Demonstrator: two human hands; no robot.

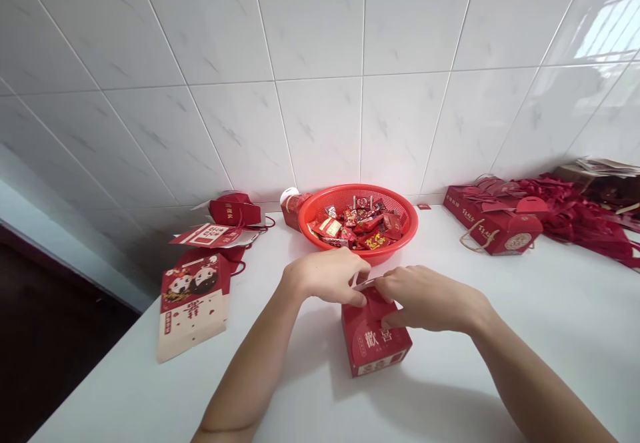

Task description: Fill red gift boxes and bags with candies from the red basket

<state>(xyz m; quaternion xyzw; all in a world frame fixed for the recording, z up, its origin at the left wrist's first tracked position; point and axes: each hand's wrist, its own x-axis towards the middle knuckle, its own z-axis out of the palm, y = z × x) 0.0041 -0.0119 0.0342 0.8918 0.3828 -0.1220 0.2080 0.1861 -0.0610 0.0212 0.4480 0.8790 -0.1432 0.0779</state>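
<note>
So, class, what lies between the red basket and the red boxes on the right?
A small red item lies there, close to the tiled wall; the head view shows it.

Left forearm point(257, 356) and right forearm point(540, 376) slant inward; left hand point(330, 276) arches from a bent wrist point(296, 279); right hand point(430, 298) lies knuckles up, thumb point(393, 319) extended leftward

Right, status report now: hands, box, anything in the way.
Left hand and right hand at top of red box, exact grip partly hidden. Box sits on white table. Red basket of packets just beyond; no obstruction seen.
</note>
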